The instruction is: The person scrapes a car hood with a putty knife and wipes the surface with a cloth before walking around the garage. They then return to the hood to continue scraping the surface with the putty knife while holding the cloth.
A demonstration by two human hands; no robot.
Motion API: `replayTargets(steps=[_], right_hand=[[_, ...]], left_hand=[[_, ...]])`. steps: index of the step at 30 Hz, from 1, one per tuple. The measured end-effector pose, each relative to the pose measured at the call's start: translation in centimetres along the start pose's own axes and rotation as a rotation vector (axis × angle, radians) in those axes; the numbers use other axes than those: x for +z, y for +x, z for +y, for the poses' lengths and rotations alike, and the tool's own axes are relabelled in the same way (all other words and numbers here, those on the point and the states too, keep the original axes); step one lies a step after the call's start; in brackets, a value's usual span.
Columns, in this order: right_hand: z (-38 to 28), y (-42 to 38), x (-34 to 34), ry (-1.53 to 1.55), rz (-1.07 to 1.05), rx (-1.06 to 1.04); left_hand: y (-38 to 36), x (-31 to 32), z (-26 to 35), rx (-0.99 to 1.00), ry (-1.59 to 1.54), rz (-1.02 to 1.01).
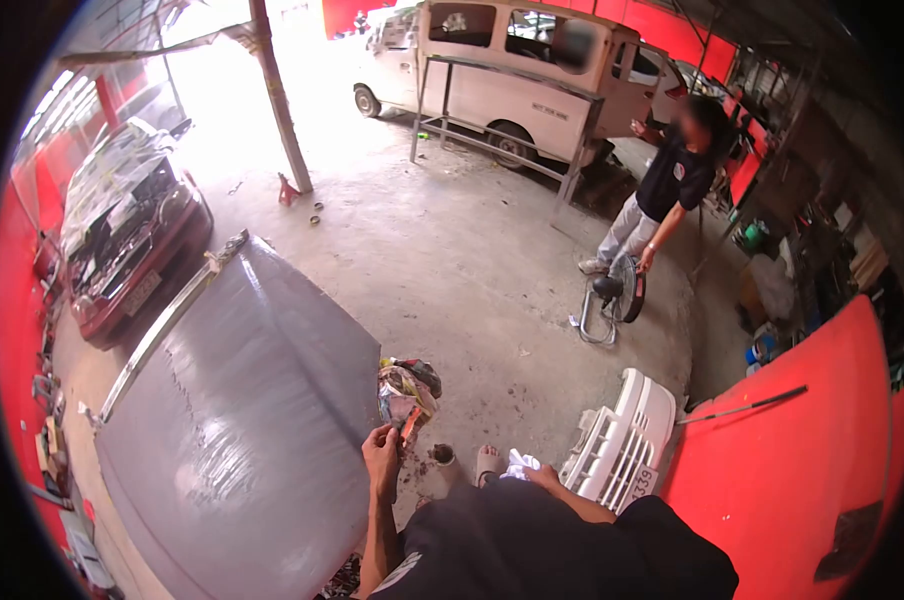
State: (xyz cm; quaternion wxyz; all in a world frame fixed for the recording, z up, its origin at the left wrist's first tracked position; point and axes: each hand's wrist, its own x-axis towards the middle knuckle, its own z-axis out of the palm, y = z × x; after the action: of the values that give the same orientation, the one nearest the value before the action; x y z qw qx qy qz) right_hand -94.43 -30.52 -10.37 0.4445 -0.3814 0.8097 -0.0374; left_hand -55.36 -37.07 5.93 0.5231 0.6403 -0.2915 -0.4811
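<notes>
My left hand (380,452) is raised beside the right edge of a grey car hood (242,400). Its fingers are pinched on a small flat orange piece (410,424), whose exact kind I cannot make out. Just beyond that hand is a bundle of crumpled plastic and rags (412,382). Low in front of my body, my right hand (544,478) is closed on a white cloth (521,463). A white car bumper with a grille (622,440) lies to the right of the cloth.
A person (677,180) bends with one hand on a black fan (627,288) on the floor. Behind stand a metal frame (512,78) and a white van (472,60). A dark red car (137,230) is at left; a red panel (782,430) rises at right.
</notes>
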Motion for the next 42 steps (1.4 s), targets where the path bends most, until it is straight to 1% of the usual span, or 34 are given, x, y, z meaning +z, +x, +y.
replayTargets(steps=[2, 11, 14, 17, 20, 23, 27, 29, 33, 36, 37, 39, 40, 42], right_hand=[[0.0, 0.0, 0.1, 0.024, -0.02, 0.003], [0.1, 0.6, 0.3, -0.017, -0.016, -0.021], [-0.4, -0.2, 0.2, -0.011, 0.0, -0.032], [-0.7, -0.8, 0.1, -0.02, -0.002, -0.038], [-0.5, -0.4, 0.3, -0.011, -0.047, -0.004], [0.0, -0.1, 0.7, 0.003, -0.05, -0.015], [1.1, 0.3, 2.0, -0.007, 0.028, 0.011], [1.0, -0.4, 2.0, 0.025, 0.059, 0.009], [1.0, -1.4, 2.1, 0.022, 0.061, 0.044], [0.9, -2.7, 1.9, 0.001, 0.111, 0.008], [0.6, -3.4, 1.6, 0.013, 0.071, 0.028], [0.2, -4.9, 0.7, 0.033, -0.013, 0.072], [0.7, -4.9, 1.1, 0.062, 0.01, 0.077], [2.0, -4.9, 1.9, 0.103, 0.038, 0.089]], left_hand=[[0.4, -0.1, -1.2, -0.009, 0.009, -0.019], [-0.9, 0.7, -0.3, -0.019, 0.055, -0.051], [-1.4, 0.6, 0.4, -0.006, 0.063, -0.014], [-0.3, -0.2, -2.1, 0.022, 0.034, -0.001], [-0.8, -0.6, -1.4, 0.013, -0.011, -0.015], [-0.6, -0.9, -1.5, 0.014, -0.065, -0.046], [-1.3, -0.8, -0.7, 0.035, -0.032, -0.067], [-2.1, -0.5, 0.4, 0.0, -0.014, -0.077], [-2.1, -0.4, 0.2, -0.015, -0.032, -0.088], [-1.7, -1.1, -1.3, 0.052, 0.006, -0.11], [-1.6, -1.2, -1.4, 0.084, 0.029, -0.12], [-2.1, -1.5, -1.1, -0.02, -0.003, -0.159], [-2.5, -1.6, -0.8, -0.077, -0.017, -0.177], [-2.0, -1.5, -1.9, 0.042, 0.031, -0.191]])
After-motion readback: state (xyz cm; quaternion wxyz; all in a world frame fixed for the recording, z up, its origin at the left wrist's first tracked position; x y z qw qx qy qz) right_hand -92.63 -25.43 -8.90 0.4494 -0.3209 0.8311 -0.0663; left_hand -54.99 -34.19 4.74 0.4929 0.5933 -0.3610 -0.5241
